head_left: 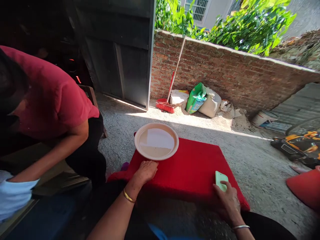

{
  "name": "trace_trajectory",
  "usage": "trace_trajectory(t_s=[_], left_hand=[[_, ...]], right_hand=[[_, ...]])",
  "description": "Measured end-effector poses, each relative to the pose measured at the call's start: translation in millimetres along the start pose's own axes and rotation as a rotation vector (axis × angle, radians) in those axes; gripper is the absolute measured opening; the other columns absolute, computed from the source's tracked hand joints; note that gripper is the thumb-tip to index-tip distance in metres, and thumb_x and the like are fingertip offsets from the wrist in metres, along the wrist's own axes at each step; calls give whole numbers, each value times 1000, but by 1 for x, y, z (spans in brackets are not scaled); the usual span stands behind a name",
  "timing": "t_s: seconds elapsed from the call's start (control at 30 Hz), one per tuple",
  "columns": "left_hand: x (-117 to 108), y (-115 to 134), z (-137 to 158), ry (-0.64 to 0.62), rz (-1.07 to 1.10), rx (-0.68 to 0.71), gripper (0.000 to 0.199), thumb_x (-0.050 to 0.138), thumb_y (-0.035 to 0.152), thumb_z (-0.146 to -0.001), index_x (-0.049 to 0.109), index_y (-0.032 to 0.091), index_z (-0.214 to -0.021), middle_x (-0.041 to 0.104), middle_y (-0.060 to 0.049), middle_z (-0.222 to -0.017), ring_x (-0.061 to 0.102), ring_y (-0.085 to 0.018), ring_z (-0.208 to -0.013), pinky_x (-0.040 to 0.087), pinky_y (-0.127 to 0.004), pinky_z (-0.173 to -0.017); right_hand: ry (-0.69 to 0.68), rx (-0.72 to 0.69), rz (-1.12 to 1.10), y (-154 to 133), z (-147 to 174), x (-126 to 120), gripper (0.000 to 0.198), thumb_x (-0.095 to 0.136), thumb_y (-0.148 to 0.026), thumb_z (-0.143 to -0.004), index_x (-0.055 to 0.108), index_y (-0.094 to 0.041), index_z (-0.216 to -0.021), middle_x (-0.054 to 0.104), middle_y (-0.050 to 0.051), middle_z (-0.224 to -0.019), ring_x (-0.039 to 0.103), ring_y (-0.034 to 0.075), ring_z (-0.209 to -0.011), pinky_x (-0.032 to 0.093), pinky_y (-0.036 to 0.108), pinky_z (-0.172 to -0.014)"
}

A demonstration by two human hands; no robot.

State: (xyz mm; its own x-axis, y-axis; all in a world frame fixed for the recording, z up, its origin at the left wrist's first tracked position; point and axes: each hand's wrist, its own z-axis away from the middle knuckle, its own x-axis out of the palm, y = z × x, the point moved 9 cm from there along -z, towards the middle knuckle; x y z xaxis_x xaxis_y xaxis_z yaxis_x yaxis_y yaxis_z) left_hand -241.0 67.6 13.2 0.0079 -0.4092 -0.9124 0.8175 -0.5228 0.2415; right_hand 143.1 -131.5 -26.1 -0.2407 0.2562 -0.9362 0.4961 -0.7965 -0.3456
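Note:
A pale beige basin (136, 144) of water stands on the back left part of a table covered with a red cloth (200, 160). My left hand (146, 170), with a gold bangle at its wrist, rests on the cloth just in front of the basin. Its fingers are curled under, and whatever they hold, if anything, is hidden. At the cloth's right side my right hand (230, 196) grips a light green rounded rectangular object (220, 177) between thumb and fingers. That hand covers the object's lower part, and its exact kind does not show.
Close on the left sits a person in a red shirt (50, 90), bending down, with a light blue cloth at one hand. Beyond are a dark metal door (120, 50), a broom (166, 106), a green sack (197, 98) and a brick wall (225, 70). A black-orange bag (297, 146) lies right.

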Motion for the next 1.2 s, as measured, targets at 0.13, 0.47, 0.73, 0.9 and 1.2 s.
trace_trajectory(t_s=[0.13, 0.47, 0.73, 0.9, 1.2], left_hand=[[3, -1, -1, 0, -22, -10, 28, 43, 24, -97, 66, 21, -110, 71, -13, -121, 64, -26, -117, 47, -39, -96], [1, 2, -1, 0, -17, 3, 29, 42, 22, -96, 67, 19, -111, 71, -15, -120, 65, -29, -116, 49, -43, -94], [-3, 1, 0, 15, 12, 1, 29, 43, 23, -96, 67, 21, -112, 71, -13, -119, 65, -28, -116, 48, -42, -96], [-1, 3, 1, 20, 5, 7, 31, 41, 23, -97, 68, 20, -111, 72, -15, -115, 66, -29, -114, 48, -43, -96], [-1, 8, -2, 21, -3, 32, 34, 37, 19, -97, 68, 17, -112, 71, -15, -119, 65, -30, -115, 50, -44, -95]], right_hand=[[-237, -549, -141, -122, 112, 58, 30, 62, -36, -78, 64, -29, -107, 61, 4, -106, 66, 22, -94, 51, 32, -79], [-34, -357, -283, -36, 26, -10, 46, 59, -55, -71, 66, -25, -106, 63, 9, -106, 63, 29, -103, 50, 39, -90], [-20, -4, -27, 31, 1, -1, 48, 56, -60, -73, 62, -24, -106, 64, 11, -89, 66, 34, -92, 53, 42, -74], [-264, -595, -119, -138, 132, 73, 32, 62, -39, -79, 62, -29, -109, 60, 4, -103, 66, 21, -86, 51, 31, -73], [-341, -727, -360, -152, 122, 37, 35, 62, -35, -75, 64, -27, -109, 62, 4, -105, 63, 21, -97, 50, 31, -85]])
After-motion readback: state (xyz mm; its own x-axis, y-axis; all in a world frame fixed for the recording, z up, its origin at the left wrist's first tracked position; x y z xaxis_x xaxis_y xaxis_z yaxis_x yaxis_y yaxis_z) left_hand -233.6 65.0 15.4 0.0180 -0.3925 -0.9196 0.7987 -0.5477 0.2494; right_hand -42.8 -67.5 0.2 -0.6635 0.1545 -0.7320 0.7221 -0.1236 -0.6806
